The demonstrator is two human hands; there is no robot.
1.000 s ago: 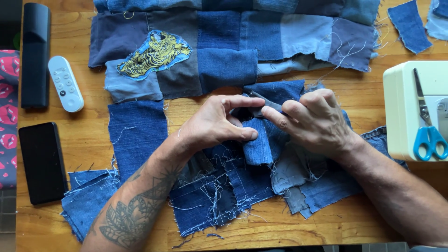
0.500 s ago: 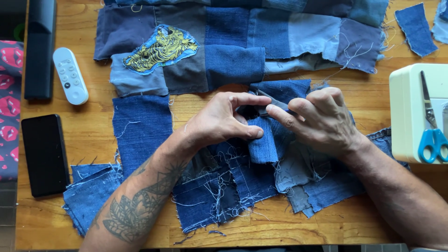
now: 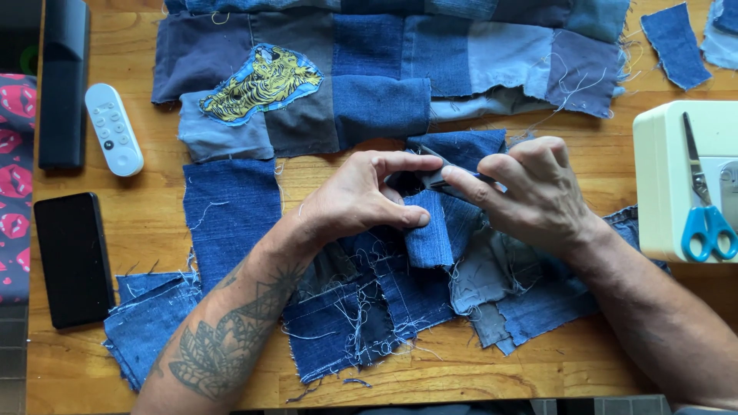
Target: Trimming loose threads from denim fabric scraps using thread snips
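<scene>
Wooden table (image 3: 146, 223) fills the view, strewn with denim: a sewn patchwork (image 3: 384, 69) with a yellow tiger patch (image 3: 261, 83) lies across the top, loose squares (image 3: 150, 327) sit at the lower left, and a joined strip (image 3: 361, 307) runs under both forearms. At the middle, the left hand (image 3: 361, 201) presses its thumb on a folded denim piece (image 3: 427, 234) while its forefinger arches over to a dark fold (image 3: 434, 178); those fingers are half curled, pinching the cloth and not fully closed. The right hand (image 3: 538, 196) meets it from the other side, fingers bunched tight on the same dark fold, forefinger tip touching the cloth edge. To do this well, I judge both hands should keep the raw edges level and the fold flat, with the thumb anchoring the lower piece. A remote (image 3: 114, 129) and phone (image 3: 73, 260) lie well to the left; blue-handled scissors (image 3: 698, 207) rest on a cream sewing machine (image 3: 669, 184) at right.
</scene>
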